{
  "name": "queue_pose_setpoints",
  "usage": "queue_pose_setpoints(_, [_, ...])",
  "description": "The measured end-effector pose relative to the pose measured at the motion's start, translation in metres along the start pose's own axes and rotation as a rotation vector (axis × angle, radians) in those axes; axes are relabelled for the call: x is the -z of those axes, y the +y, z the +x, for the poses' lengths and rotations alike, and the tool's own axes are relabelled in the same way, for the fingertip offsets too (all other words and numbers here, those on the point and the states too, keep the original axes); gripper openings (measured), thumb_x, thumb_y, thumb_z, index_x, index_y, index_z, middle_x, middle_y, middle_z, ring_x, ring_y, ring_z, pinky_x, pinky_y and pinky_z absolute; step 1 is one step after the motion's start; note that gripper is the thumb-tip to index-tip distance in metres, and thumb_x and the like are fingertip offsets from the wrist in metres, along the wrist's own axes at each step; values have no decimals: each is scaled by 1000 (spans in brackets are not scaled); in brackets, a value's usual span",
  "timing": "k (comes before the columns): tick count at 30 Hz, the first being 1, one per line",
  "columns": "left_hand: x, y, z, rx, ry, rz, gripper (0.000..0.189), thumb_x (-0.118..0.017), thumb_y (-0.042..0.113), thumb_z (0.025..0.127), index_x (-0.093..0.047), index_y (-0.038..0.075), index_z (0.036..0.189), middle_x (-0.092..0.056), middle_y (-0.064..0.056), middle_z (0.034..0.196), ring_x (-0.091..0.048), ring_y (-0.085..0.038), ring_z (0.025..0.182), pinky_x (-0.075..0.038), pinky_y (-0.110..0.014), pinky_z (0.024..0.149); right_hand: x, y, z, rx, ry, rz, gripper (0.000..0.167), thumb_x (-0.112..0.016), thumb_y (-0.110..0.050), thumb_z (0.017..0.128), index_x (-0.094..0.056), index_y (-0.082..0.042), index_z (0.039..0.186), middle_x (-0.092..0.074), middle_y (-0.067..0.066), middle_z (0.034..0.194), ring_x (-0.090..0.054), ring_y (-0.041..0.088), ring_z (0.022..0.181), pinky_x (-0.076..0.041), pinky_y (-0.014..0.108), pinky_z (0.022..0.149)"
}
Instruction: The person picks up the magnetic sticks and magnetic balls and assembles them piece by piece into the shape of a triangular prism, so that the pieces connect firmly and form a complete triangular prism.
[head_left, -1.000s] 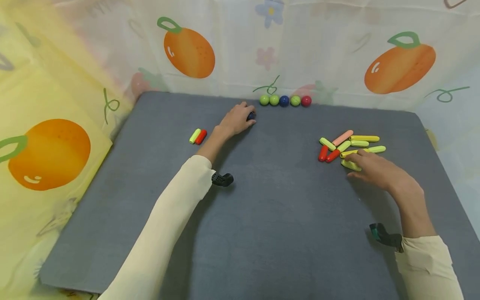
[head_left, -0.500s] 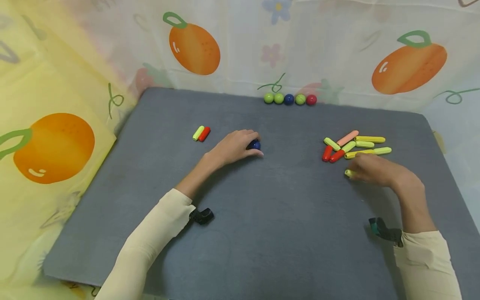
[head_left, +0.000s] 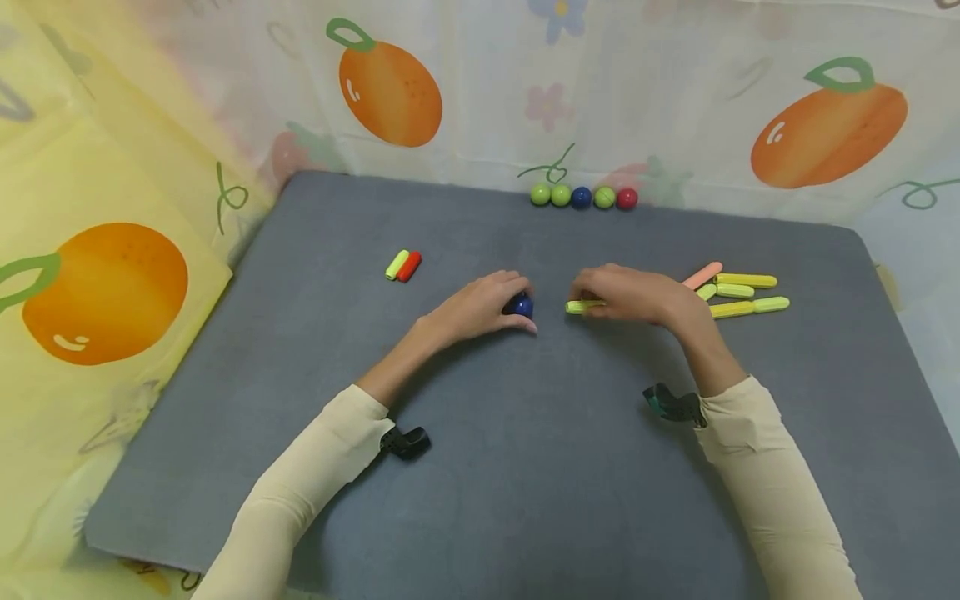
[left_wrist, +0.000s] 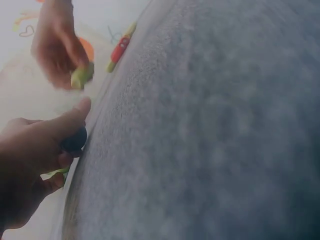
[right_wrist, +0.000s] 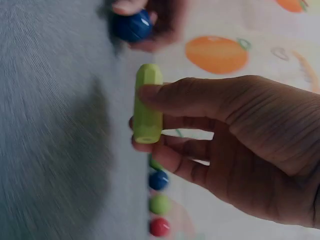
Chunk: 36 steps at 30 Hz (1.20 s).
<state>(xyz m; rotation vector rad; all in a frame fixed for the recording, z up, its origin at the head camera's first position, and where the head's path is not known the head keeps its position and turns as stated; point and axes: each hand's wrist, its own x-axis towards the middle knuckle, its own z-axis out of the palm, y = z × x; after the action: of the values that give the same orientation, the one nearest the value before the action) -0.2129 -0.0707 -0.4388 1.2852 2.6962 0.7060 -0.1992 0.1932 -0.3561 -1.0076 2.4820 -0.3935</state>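
My left hand (head_left: 483,307) grips a dark blue ball (head_left: 521,306) just above the grey tabletop, thumb on its near side. A hand's width to the right, my right hand (head_left: 633,293) pinches a short, faceted yellow-green stick (right_wrist: 148,105) between thumb and fingers. The stick and the ball are apart, with a small gap between them. In the left wrist view the same yellow-green stick (left_wrist: 81,76) is blurred. Behind my right forearm lies a loose group of sticks, among them a pink stick (head_left: 703,275) and a yellow stick (head_left: 747,281); part of the group is hidden.
Along the back edge of the grey table (head_left: 480,500) a row of balls touches: a lime ball (head_left: 540,194), another lime, a blue ball (head_left: 581,197), a lime, then a red ball (head_left: 627,198). A yellow-green stick (head_left: 397,265) and red stick (head_left: 409,267) lie side by side at left.
My left hand has come forward from near the ball row, carrying the blue ball. The right hand has taken the yellow-green stick from the group and moved left with it.
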Motion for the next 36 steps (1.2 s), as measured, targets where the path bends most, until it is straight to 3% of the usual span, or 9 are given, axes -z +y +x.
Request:
queue_pose_setpoints(4, [-5, -1, 6, -16, 17, -3, 50, -79, 48, 91, -66, 9, 119, -65, -6, 114, -60, -19, 101, -53, -35, 94, -7, 5, 25, 39, -9, 33, 19, -68, -3, 99, -72, -1, 118, -72, 15, 110, -67, 24, 95, -56, 46, 88])
queue_pose_setpoints(11, [-12, 0, 14, -40, 48, -27, 52, -81, 47, 88, -65, 7, 118, -63, -8, 111, -56, -20, 97, -50, -37, 90, -18, 8, 39, 68, 8, 90, 15, -70, -9, 100, -70, -2, 112, -68, 11, 99, -61, 18, 84, -51, 37, 78])
queue_pose_setpoints(18, [-21, -7, 15, -40, 84, -107, 42, -79, 42, 93, -67, 11, 119, -63, -7, 114, -56, -20, 99, -46, -41, 92, -15, 11, 36, 10, 21, 112, 24, -75, -9, 97, -70, -2, 119, -67, 11, 96, -59, 18, 82, -49, 36, 77])
queue_pose_setpoints(24, [-28, -12, 12, -82, 113, -104, 27, -66, 36, 103, -69, 14, 119, -62, -5, 111, -52, -18, 92, -42, -37, 86, -16, 15, 36, 4, -32, 99, 10, -74, -4, 94, -69, -4, 103, -64, 9, 88, -57, 17, 76, -47, 33, 73])
queue_pose_setpoints(28, [-30, -13, 13, -93, 122, -99, 25, -65, 35, 103, -69, 14, 115, -62, -5, 109, -52, -19, 92, -42, -37, 85, -18, 15, 38, 7, -45, 93, 7, -72, -3, 95, -68, -4, 101, -64, 9, 86, -57, 16, 75, -46, 32, 72])
queue_pose_setpoints(36, [-32, -13, 18, -131, 120, -59, 24, -69, 36, 100, -69, 14, 110, -63, -6, 106, -55, -20, 94, -45, -41, 88, -16, 17, 35, -21, -121, 140, 14, -73, -10, 98, -69, -4, 110, -69, 10, 92, -61, 17, 79, -50, 33, 76])
